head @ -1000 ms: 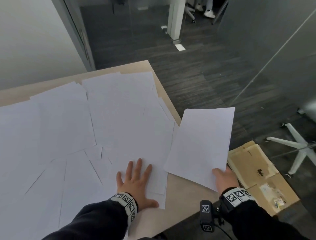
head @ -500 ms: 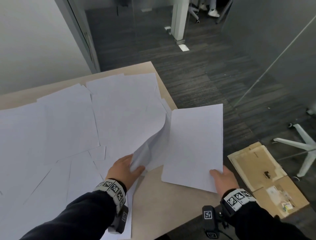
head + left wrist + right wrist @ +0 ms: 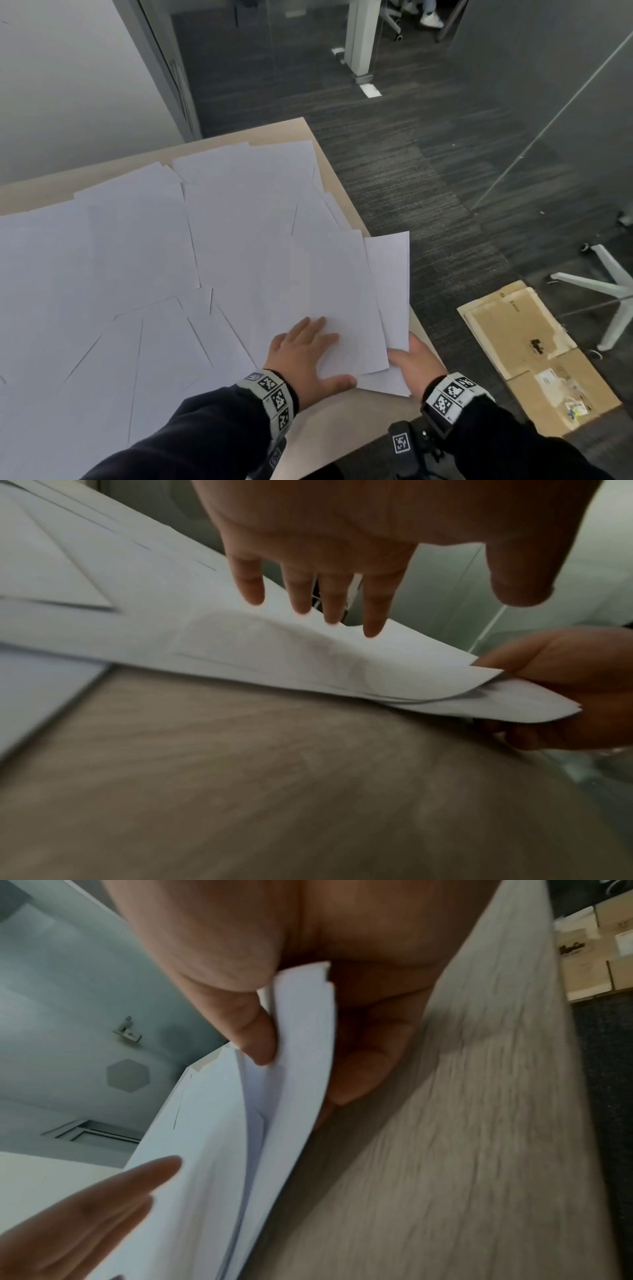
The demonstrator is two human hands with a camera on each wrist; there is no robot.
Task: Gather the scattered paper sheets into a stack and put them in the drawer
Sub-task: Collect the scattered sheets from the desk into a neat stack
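Note:
Several white paper sheets [image 3: 144, 274] lie spread over the light wooden desk [image 3: 329, 421]. At the desk's right edge my right hand [image 3: 409, 363] pinches the near corner of a small stack of sheets [image 3: 390, 294], thumb on top [image 3: 253, 1031], fingers beneath. A further sheet [image 3: 329, 291] lies over that stack. My left hand [image 3: 308, 349] rests flat on this sheet with straight fingers [image 3: 373, 615]. In the left wrist view the sheet [image 3: 342, 658] bulges upward beside the right hand [image 3: 561, 685]. No drawer is in view.
Flattened cardboard boxes [image 3: 534, 349] lie on the dark carpet right of the desk. A white chair base [image 3: 609, 291] stands beyond them. A glass partition [image 3: 548, 137] runs along the right, a white wall [image 3: 68, 85] at the left.
My left hand lifted a sheet off the desk, carried it right and laid it on the stack. The right hand brought the stack left, over the desk edge.

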